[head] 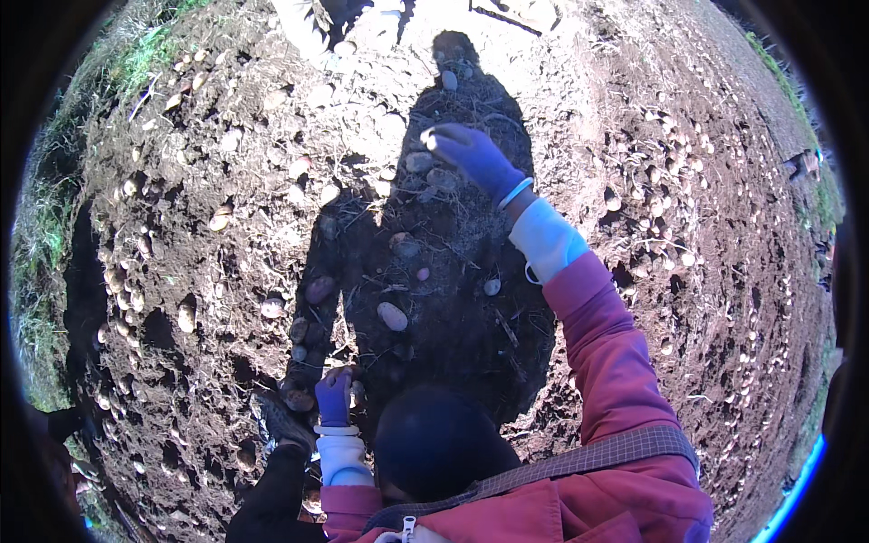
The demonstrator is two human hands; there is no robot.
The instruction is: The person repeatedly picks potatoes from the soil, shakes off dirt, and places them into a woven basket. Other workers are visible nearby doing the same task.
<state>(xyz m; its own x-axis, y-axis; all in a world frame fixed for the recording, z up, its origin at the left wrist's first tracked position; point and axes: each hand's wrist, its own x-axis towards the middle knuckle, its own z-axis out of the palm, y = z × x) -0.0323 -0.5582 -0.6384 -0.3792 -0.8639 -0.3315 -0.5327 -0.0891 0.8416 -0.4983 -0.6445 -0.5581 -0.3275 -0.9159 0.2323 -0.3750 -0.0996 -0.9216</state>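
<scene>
My right hand, in a purple glove, is raised over the shadowed soil, with its fingers curled. Pale spots show at its fingertips; whether it holds anything is unclear. Below it in view are dusty potatoes. My left hand, also gloved in purple, is low at the lower left, close to the ground. A small pale lump lies against its fingers, and I cannot tell if it is gripped. Between my arms is a dark rounded shape. A pale oval potato lies on the soil ahead of it.
Loose brown soil bears scattered potatoes and dry stalks. A dark shoe stands left of my left hand. Grass edges the left. Pale, overexposed objects sit at the top. Rows of potatoes run along the right.
</scene>
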